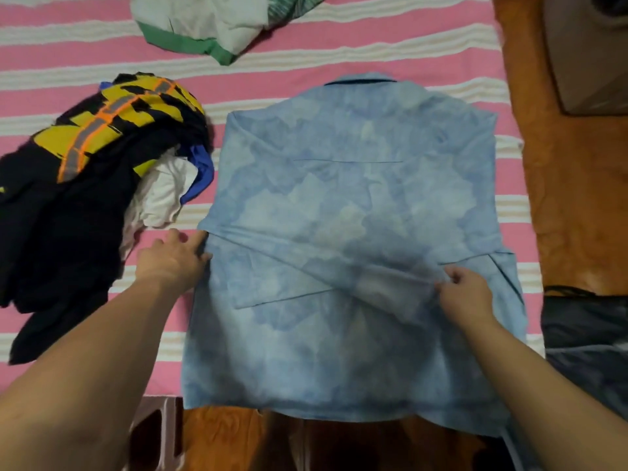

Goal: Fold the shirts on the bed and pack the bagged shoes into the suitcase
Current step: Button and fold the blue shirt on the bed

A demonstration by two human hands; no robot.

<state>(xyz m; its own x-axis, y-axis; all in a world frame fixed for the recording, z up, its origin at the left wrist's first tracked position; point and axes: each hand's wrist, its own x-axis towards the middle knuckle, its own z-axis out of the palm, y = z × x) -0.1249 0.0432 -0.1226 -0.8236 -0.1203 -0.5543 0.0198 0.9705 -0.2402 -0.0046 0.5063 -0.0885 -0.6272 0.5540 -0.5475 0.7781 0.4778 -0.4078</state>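
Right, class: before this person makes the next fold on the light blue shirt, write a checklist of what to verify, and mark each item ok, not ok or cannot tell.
1. Light blue shirt lies spread back up on the striped bed cover: ok.
2. Both sleeves folded in across the back: ok.
3. Left hand holds the shirt's left edge: ok.
4. Right hand pinches the folded sleeve: ok.
5. Hem fully on the bed: not ok, it hangs over the near edge.
6. Pile of dark clothes clear of the shirt: ok, though close beside it.
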